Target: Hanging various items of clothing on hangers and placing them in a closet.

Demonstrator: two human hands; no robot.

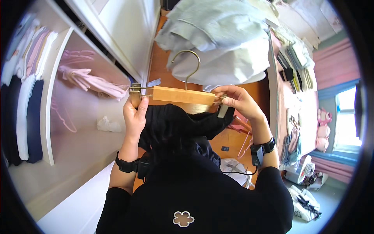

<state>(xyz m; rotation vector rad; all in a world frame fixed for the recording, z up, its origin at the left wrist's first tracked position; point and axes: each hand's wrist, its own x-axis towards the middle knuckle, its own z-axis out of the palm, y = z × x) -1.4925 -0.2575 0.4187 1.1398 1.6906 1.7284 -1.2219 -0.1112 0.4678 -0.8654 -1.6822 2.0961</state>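
A wooden clip hanger (184, 96) with a brass-coloured hook (198, 63) is held level in front of my chest. My left hand (136, 114) grips the metal clip (135, 92) at its left end. At the other end, my right hand (241, 101) has thumb and fingers around the right clip (223, 109). A black garment (178, 121) hangs below the bar, its right top corner under the right clip. Its left top edge lies beside my left hand; whether the left clip bites on it is hidden.
An open wardrobe (48, 96) on the left holds hanging clothes and pink hangers (62, 115). Pale fabric (216, 32) is heaped ahead. On the right stands a bed (304, 108) with folded clothes (295, 64). A pink hanger (245, 144) and a white bag (233, 168) are low on the right.
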